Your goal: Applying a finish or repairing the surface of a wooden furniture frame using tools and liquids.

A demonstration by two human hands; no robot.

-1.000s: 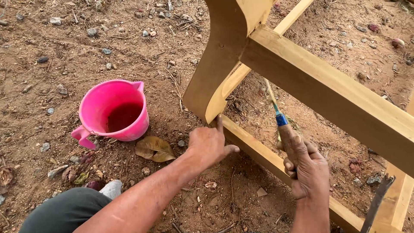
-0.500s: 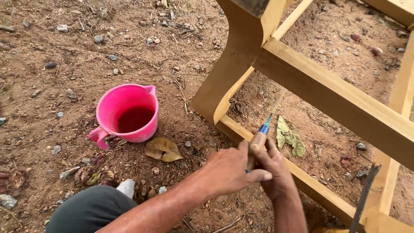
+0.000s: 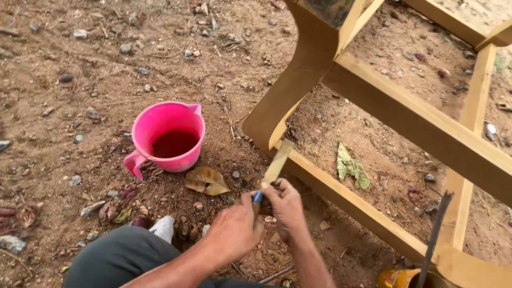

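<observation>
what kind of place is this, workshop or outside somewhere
Outdoors, likely an open-air yard used for woodwork: bare reddish dirt ground with stones and dry leaves, an unfinished pale wooden furniture frame standing on it, and a pink plastic jug of dark red liquid.

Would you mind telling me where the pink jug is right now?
In the head view the pink jug stands on the dirt at centre-left, left of the wooden frame, with a dry brown leaf just to its lower right.
</observation>
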